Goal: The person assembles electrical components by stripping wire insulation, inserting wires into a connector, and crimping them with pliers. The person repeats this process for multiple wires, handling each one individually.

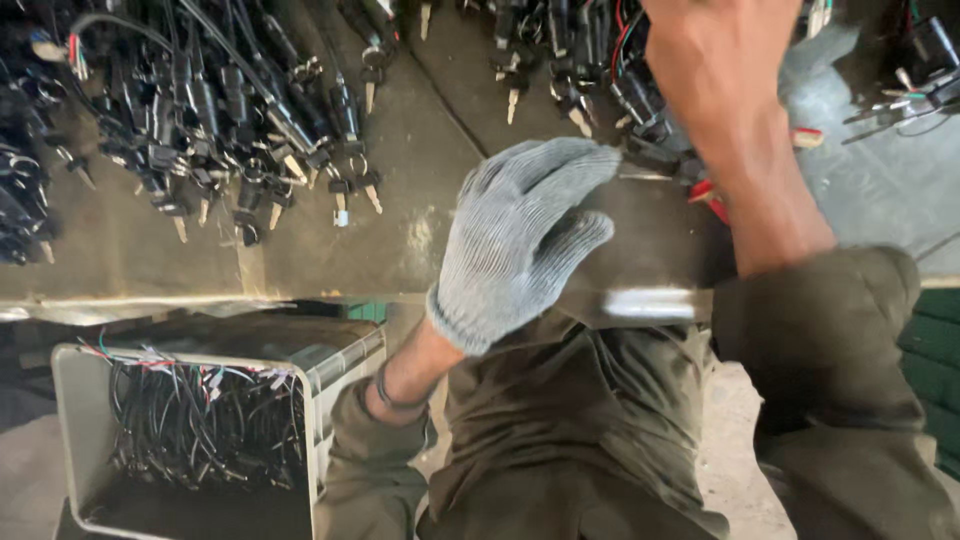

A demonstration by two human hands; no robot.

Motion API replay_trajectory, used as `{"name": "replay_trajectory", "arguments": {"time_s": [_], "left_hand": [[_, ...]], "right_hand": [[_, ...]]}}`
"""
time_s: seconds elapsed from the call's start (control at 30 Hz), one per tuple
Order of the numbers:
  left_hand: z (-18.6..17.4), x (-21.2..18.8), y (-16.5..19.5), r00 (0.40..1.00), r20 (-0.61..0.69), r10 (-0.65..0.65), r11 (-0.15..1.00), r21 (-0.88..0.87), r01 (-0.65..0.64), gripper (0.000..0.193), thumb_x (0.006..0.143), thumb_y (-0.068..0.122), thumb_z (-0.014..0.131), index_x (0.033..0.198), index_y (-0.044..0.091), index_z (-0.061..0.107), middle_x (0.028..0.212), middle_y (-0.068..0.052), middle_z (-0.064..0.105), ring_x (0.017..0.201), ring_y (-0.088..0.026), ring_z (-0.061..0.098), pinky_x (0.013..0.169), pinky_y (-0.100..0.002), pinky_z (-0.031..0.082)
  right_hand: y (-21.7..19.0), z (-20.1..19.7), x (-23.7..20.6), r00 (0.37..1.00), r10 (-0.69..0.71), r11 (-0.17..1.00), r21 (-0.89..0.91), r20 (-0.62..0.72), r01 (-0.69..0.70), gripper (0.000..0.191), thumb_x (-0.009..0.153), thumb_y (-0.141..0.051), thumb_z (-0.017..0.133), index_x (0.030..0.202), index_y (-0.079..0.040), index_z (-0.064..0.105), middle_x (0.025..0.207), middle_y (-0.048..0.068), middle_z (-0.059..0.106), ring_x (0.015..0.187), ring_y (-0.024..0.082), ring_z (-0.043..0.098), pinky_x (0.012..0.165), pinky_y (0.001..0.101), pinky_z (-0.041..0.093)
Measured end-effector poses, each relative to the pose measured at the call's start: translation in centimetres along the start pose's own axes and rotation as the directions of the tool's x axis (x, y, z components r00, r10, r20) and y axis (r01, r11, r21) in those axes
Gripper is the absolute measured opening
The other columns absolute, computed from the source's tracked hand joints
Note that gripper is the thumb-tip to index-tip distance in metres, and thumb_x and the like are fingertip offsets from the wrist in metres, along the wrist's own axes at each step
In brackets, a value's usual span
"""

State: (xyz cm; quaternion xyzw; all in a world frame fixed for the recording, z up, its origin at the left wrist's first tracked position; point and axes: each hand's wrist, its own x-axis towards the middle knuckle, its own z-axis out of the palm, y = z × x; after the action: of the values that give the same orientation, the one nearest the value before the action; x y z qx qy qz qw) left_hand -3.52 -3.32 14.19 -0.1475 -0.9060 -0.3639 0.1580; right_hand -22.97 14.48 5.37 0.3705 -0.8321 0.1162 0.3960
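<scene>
Hands over near edge of brown workbench [120, 265]. Left hand [515, 240], in grey knit glove, lies open, fingers flat on a blurred dark metal piece [650, 260]. Bare right hand [700, 50] is cropped; grip cannot be told. Judged step: positioning this piece; next needs a firm hold. Black keyed wire switches [230, 120] lie toward the far-left corner.

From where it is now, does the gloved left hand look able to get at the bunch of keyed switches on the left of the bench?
Probably yes. The gloved left hand rests at the bench edge, and the bare bench between it and the keyed switches holds nothing in its way.
</scene>
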Motion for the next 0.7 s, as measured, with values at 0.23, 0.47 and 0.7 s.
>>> {"name": "replay_trajectory", "arguments": {"time_s": [0.23,0.47,0.7], "left_hand": [[0.6,0.5,0.5,0.975,-0.166,-0.148,0.964,-0.246,0.104,0.058,0.095,0.029,0.077,0.140,0.005,0.051,0.132,-0.013,0.058,0.120,-0.028,0.059,0.104,-0.036,0.050],[3.1,-3.1,1.0,0.942,0.221,-0.251,0.703,-0.628,0.335,0.033,0.100,0.021,0.074,0.123,0.001,0.063,0.097,-0.008,0.065,0.088,-0.015,0.058,0.081,-0.031,0.052],[5.3,-9.4,1.4,0.805,0.471,-0.360,0.335,-0.740,0.583,0.033,0.099,0.018,0.071,0.127,0.001,0.064,0.099,0.000,0.067,0.087,-0.006,0.060,0.079,-0.026,0.053]], "right_hand": [[-4.9,-11.5,-1.0,0.993,0.086,0.858,0.513,-0.084,-0.031,0.022,0.080,0.011,0.071,0.100,0.004,0.074,0.112,0.016,0.069,0.109,0.040,0.066,0.093,0.0472,0.056],[-10.6,-13.4,-3.1,0.628,0.689,-0.024,0.878,0.362,-0.479,0.026,0.104,-0.010,0.068,0.126,-0.007,0.055,0.122,0.011,0.067,0.103,0.021,0.065,0.092,0.0341,0.055],[-11.0,-14.5,-3.9,0.433,0.396,-0.810,0.530,0.810,-0.251,0.033,0.119,-0.025,0.050,0.127,0.006,0.057,0.070,0.000,0.042,0.057,0.007,0.041,0.058,0.0315,0.037]]}}
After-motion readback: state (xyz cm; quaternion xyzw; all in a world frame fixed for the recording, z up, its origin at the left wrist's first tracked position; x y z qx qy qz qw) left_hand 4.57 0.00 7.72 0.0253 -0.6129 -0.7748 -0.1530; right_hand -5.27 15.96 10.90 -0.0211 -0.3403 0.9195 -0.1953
